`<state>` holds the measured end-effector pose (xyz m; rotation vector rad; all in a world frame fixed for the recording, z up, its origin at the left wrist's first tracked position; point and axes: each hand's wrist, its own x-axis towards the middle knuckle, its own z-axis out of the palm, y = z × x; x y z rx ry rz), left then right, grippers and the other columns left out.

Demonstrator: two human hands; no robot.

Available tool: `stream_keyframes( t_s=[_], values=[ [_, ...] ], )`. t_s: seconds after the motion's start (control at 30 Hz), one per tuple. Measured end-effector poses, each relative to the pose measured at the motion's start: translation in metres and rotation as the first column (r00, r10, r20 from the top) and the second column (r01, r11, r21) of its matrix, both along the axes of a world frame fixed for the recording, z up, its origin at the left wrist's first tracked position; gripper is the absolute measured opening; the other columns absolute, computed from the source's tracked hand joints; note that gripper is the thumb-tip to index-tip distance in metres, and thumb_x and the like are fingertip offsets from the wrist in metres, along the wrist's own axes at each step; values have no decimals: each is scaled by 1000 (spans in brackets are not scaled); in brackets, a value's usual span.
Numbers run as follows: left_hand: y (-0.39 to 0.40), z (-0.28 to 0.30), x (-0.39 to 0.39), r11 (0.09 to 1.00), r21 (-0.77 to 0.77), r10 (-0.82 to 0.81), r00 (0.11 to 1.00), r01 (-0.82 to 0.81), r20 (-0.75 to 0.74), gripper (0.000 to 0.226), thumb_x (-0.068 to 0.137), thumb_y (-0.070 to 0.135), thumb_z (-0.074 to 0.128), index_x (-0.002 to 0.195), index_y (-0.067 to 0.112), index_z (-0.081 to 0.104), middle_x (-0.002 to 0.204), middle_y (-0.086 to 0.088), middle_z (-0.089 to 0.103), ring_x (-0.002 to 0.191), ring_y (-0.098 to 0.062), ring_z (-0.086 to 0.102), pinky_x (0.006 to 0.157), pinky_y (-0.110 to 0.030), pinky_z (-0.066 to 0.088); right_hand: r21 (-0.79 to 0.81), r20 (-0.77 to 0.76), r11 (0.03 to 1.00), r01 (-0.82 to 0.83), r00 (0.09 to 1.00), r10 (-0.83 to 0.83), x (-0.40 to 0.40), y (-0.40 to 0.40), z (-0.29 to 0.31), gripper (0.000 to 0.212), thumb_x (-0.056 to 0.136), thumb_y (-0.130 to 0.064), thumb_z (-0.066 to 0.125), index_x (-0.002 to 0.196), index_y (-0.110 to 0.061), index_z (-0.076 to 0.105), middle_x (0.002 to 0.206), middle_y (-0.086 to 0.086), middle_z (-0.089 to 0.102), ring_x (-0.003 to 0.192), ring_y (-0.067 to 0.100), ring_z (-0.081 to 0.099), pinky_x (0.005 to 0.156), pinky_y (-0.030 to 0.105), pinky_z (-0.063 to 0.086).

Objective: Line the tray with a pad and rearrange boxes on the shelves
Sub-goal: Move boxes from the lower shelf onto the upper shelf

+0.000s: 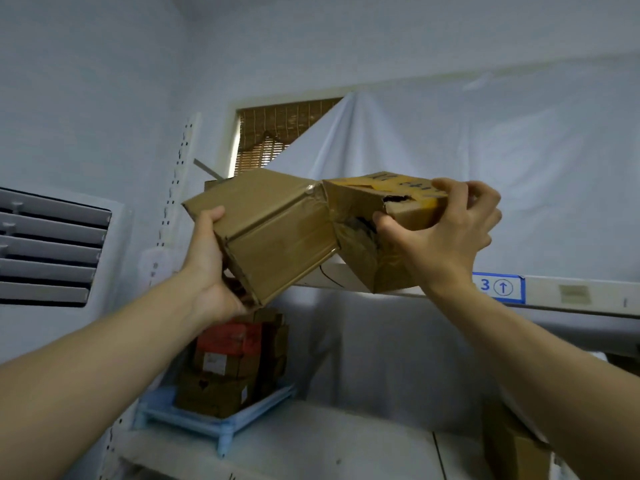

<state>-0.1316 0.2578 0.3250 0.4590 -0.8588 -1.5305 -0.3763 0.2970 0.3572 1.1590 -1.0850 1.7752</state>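
My left hand [212, 268] grips the lower left corner of a plain brown cardboard box [273, 233], which is tilted in the air. My right hand [446, 233] holds a torn brown box with a yellow printed top [367, 216], also tilted. The two boxes touch at their upper corners, just above the front edge of the top shelf [571, 294]. On the lower shelf [329, 445] at the left stands a light blue tray [221, 426] loaded with several stacked boxes [228, 362], one of them red on top.
A blue label with "3" and an up arrow [498, 287] is stuck on the top shelf edge. A white sheet [450, 168] hangs behind the shelves. Another brown box [512, 445] sits at the lower right. A louvred vent [48, 251] is on the left wall.
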Motion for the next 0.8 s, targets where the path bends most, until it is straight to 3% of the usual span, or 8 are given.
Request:
stream_keyframes(
  t_s=[0.13,0.33,0.53,0.8],
  values=[
    [-27,14,-12,1000,-2,13,999,-13,44,58,77,69,60,100,16,56,106,-18,61,97,-36,59,77,-49,52,38,62,998,55,996,-58,-11,-24,20,81,54,-72,68,118,-25,54,130,5,37,121,30,38,95,46,36],
    [-72,35,-13,999,-41,5,994,-1,111,66,78,72,59,116,19,57,112,-19,63,102,-37,60,69,-50,52,143,107,982,121,985,-137,-9,-72,44,81,58,-74,69,119,-24,53,133,7,35,123,32,36,98,49,35],
    [-120,49,-8,996,-74,-46,994,53,99,71,76,76,56,120,21,60,116,-19,66,106,-38,61,90,-54,51,254,157,953,167,965,-211,-1,-126,59,83,60,-75,68,122,-22,51,135,10,34,127,36,33,98,53,35],
    [-164,57,1,987,-116,-91,986,108,140,72,76,75,56,119,18,61,115,-21,66,105,-38,61,85,-51,53,393,188,908,144,954,-232,9,-187,71,96,57,-87,63,120,-17,51,135,11,33,127,39,31,98,55,36]
  ],
)
